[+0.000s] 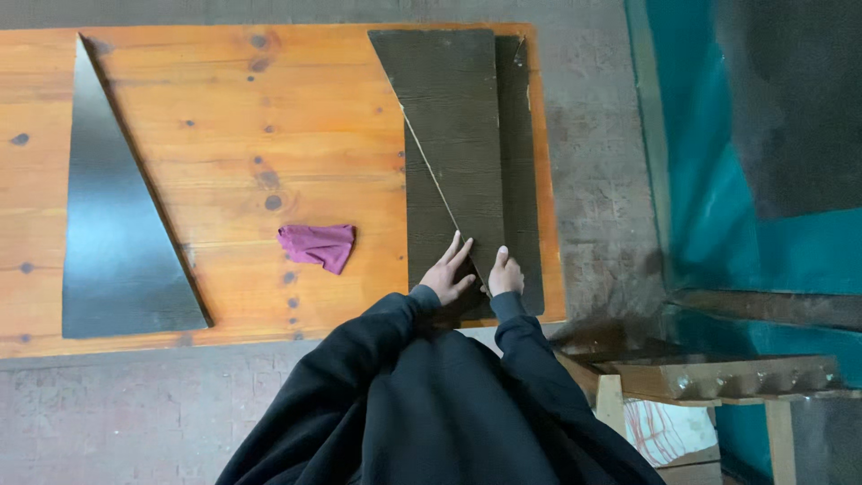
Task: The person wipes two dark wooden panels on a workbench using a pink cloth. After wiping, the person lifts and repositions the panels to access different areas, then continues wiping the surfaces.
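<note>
1. Left hand (446, 274) flat, fingers spread, pressing on the dark brown triangular panel (453, 135).
2. Right hand (505, 275) loosely curled just beside, touching the same panel.
3. Panel lying at the right end of the wooden surface (269, 117), atop a second dark panel (521, 180).
4. Purple cloth (318, 245) nearby, leftward.

Low centre-right, the left hand (446, 272) and right hand (505, 274) press flat on stacked dark panels (458, 135) on an orange wooden table (269, 117).
</note>
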